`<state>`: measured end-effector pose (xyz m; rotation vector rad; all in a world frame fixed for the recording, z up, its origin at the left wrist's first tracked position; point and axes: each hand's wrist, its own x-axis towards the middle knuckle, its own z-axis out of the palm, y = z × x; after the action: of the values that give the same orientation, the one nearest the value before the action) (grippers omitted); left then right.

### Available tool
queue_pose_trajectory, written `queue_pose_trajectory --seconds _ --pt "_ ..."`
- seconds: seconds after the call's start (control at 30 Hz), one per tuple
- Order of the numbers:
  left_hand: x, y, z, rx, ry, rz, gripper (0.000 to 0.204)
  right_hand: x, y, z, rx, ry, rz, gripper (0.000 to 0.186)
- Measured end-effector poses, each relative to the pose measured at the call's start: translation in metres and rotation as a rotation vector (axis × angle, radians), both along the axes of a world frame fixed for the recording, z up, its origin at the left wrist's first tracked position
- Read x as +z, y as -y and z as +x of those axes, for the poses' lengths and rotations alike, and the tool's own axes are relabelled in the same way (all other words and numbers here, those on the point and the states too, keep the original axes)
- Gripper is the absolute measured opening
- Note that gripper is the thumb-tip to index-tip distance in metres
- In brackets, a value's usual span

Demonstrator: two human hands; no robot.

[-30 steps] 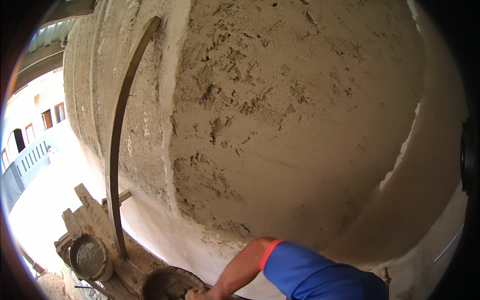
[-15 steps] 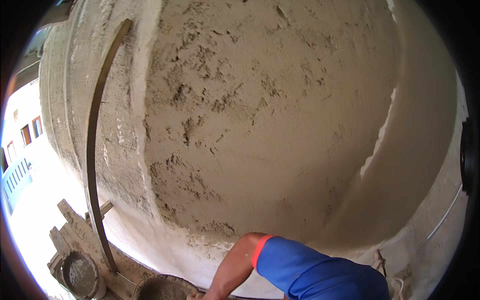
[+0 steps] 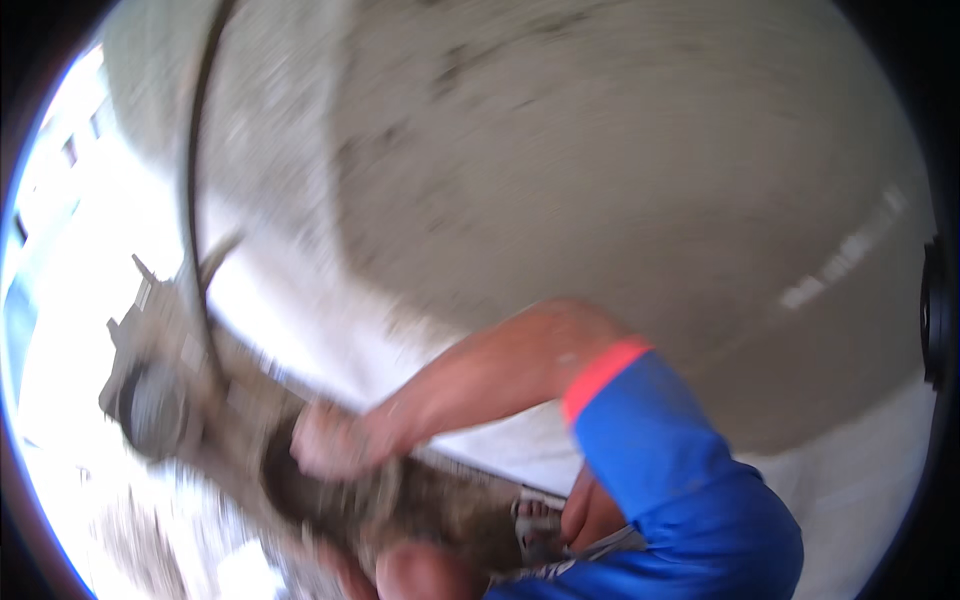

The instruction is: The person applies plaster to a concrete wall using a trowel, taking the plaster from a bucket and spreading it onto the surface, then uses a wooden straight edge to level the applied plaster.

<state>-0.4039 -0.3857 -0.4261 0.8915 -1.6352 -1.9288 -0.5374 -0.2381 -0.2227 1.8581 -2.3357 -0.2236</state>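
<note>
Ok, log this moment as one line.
right hand: at round tub | hold: blurred, cannot tell | bucket: left of tub | wall: beyond

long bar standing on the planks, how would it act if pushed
The long bar would probably topple or slide sideways, being tall and slim on the planks. It seems likely stiff, standing up without slumping.

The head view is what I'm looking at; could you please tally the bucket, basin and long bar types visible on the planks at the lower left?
Round bucket: 1
Wider basin, under the right hand: 1
Long bar, rising from the planks: 1
Total: 3
</note>
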Motion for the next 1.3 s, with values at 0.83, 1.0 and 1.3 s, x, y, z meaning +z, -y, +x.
queue_pose_trajectory --seconds 0.83,1.0,1.3 --pt "0.035 -0.015 0.039 0.181 -0.091 0.344 0.033 -0.025 -0.052 0.064 -0.002 0.259 0.323 0.024" --pt "0.024 -0.011 0.041 0.183 -0.073 0.283 0.033 -0.042 -0.036 0.007 -0.081 0.333 0.348 0.018" --pt "0.017 -0.005 0.049 0.178 -0.05 0.247 0.03 -0.009 -0.005 -0.005 -0.03 0.222 0.418 0.017"
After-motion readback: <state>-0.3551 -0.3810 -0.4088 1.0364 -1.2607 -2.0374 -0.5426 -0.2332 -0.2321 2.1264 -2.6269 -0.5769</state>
